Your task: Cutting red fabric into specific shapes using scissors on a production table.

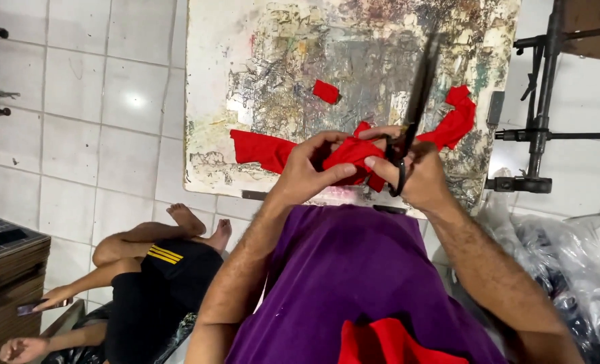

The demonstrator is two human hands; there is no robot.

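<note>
Red cloth [351, 154] bunched between both hands over near edge of tabletop [212, 81].
Left hand [306, 172] pinches the fabric fold, thumb on top. Right hand [418, 175] closed through handles of black scissors [414, 101], blades together, pointing up and away. Cloth trails left and right across the paint-stained surface; small red scrap [325, 91] lies apart, farther back. More red fabric [387, 340] on lap. Another person [145, 283] sits on the tiled floor [97, 135], lower left.
</note>
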